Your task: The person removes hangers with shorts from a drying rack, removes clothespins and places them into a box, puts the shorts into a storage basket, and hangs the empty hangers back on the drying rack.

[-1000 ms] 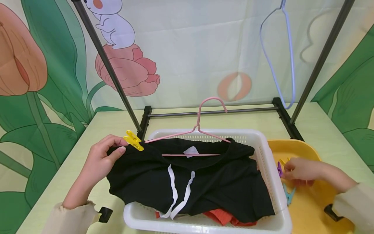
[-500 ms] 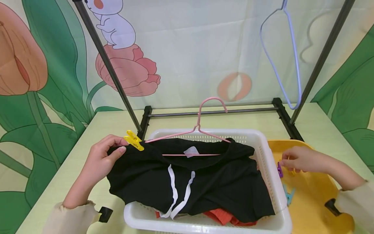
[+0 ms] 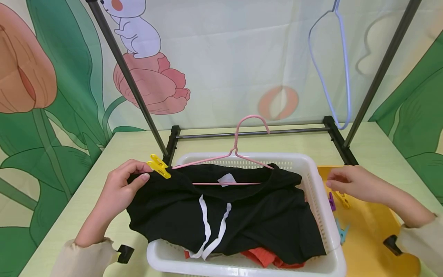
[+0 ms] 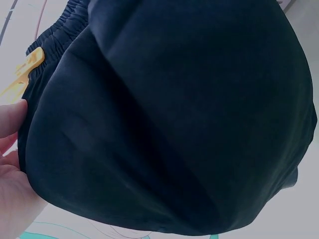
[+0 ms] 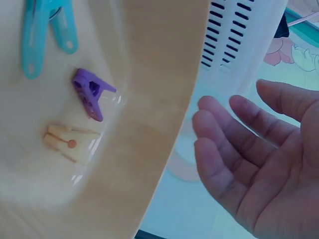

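Black drawstring shorts (image 3: 263, 221) lie spread over the white basket on a pink hanger (image 3: 236, 143). My left hand (image 3: 119, 188) pinches their left edge between thumb and fingers. Beside it, a yellow clothespin (image 3: 159, 166) clips the waistband by the hanger's left end. My right hand (image 3: 360, 185) is at the far part of the yellow basin (image 3: 373, 238); its fingers are loosely bent, with nothing in them in the right wrist view. Inside the basin lie a purple clothespin (image 5: 90, 93), a yellow clothespin (image 5: 71, 143) and a teal clothespin (image 5: 50, 35).
The white basket (image 3: 313, 169) holds red cloth (image 3: 264, 257) under the shorts. Behind stands a dark rack with slanting posts (image 3: 384, 69) and a low bar (image 3: 297, 131). A light-blue hanger (image 3: 346, 69) hangs at the right. A printed backdrop closes off the rear.
My right hand has risen from among the clothespins toward the basin's far edge, and the yellow clothespin there now shows. The light-blue hanger sways. My left hand and the shorts stay put.
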A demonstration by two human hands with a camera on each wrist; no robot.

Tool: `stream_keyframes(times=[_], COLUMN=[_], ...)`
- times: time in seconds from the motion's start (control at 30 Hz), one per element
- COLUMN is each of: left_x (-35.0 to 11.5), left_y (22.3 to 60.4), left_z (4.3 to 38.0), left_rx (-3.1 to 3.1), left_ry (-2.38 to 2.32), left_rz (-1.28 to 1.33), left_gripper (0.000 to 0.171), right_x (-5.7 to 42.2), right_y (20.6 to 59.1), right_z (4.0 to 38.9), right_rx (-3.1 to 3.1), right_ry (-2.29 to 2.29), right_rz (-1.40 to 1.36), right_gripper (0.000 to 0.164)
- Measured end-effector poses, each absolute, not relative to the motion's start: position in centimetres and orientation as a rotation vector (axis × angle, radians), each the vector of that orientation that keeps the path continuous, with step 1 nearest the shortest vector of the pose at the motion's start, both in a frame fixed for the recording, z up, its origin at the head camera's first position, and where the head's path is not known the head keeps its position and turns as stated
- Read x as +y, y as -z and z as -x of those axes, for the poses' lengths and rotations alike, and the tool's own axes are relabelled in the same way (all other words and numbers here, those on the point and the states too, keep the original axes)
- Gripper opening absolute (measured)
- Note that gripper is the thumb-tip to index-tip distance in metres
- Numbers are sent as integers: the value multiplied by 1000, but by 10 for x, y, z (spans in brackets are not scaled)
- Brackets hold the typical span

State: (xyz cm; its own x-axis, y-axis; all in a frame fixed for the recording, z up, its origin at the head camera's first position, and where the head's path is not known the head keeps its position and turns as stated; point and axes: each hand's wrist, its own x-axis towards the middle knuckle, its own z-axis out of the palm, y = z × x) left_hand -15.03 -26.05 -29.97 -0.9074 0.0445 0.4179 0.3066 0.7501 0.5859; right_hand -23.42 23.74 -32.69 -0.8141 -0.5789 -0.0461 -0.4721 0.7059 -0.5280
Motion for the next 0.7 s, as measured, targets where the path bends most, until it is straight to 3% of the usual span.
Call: stream_keyframes(times=[0.7], left_x=[-259], left_y=[298], left_z=[150], left_rx=[-2576], left_ry=[950], left_rz=[267], left_gripper=[9], right_x=[198], right_y=[301], right_z=[216], right_rx=[2836], right_ry=[808], right_rz=[1115], right_gripper=[3])
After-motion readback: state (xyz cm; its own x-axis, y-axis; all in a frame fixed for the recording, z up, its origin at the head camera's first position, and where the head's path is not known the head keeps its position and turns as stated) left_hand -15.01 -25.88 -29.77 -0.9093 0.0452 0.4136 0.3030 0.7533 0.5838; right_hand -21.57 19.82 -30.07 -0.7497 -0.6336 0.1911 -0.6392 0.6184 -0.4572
